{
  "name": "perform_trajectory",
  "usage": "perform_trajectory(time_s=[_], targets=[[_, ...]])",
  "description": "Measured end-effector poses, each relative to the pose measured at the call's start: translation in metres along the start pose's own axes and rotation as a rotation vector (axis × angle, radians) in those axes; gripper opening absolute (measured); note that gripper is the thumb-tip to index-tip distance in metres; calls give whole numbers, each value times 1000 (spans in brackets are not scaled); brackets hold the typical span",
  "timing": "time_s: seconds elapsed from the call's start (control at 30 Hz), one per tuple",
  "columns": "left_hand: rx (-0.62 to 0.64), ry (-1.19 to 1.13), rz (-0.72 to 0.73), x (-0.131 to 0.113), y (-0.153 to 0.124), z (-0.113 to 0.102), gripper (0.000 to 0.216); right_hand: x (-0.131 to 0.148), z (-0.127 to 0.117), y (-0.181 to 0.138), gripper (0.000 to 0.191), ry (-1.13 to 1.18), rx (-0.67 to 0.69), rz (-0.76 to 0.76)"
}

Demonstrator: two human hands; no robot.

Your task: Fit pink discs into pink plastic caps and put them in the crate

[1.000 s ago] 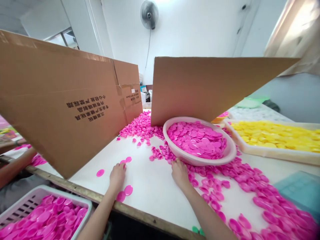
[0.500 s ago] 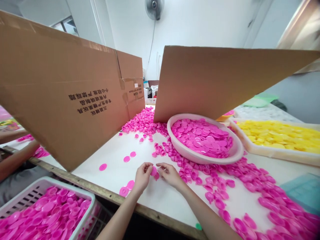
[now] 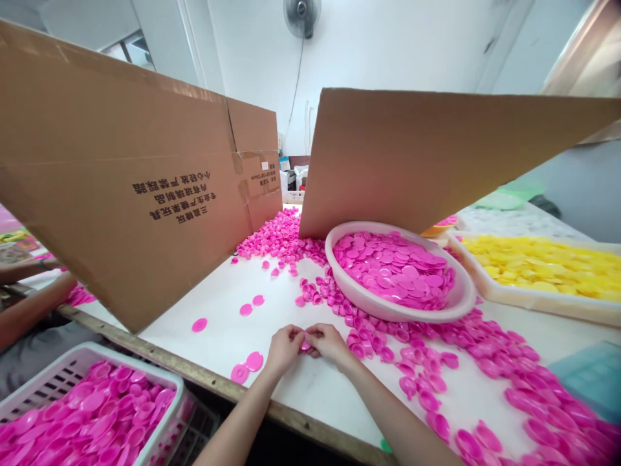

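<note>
A glossy pink plastic piece (image 3: 305, 347) is pinched between left hand (image 3: 285, 346) and right hand (image 3: 330, 341), just above the smooth white tabletop (image 3: 272, 294), near a round basin (image 3: 458, 304) of flat discs (image 3: 392, 265).

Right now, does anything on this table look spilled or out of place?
Yes. Loose pink pieces lie scattered over the table around the white basin instead of inside it. Two pink discs sit close to the table's front edge, beside the left hand.

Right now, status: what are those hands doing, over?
Both shut: left hand and right hand pinch one pink piece. Two loose discs beside them. Strewn caps to the right.
</note>
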State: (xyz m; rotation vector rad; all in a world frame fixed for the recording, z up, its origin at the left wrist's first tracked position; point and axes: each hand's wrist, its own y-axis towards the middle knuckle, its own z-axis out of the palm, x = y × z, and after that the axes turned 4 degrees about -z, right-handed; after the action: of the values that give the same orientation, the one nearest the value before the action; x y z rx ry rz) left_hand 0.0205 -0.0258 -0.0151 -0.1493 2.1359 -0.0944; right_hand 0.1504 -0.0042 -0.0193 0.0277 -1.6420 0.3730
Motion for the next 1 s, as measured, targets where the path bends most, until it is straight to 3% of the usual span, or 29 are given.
perform_trajectory(time_s=[0.07,0.17,0.3,0.43,0.63,0.77,0.83,0.9,1.0], targets=[[85,-10,-50,-1,2,-5,21,2,0,-2,7,-64,4,0],[122,174,-45,-8,10,-12,25,6,0,-3,6,-104,-22,31],[-15,370,-17,-20,23,-7,35,8,1,-4,8,-77,-11,47],[-187,607,46,-21,25,11,32,7,-4,-1,14,-17,37,74],[-201,712,84,-19,20,17,32,-3,-9,6,16,-12,83,98],[-166,740,119,-29,13,15,32,-8,-2,-2,6,-99,15,-75],[-132,725,114,-34,6,3,30,-4,0,-9,9,-199,18,-234],[-156,687,91,-34,-8,-27,28,5,-4,-14,15,-336,0,-386],[-328,668,-51,-15,-47,-110,28,19,-21,-15,22,-635,-220,-522]])
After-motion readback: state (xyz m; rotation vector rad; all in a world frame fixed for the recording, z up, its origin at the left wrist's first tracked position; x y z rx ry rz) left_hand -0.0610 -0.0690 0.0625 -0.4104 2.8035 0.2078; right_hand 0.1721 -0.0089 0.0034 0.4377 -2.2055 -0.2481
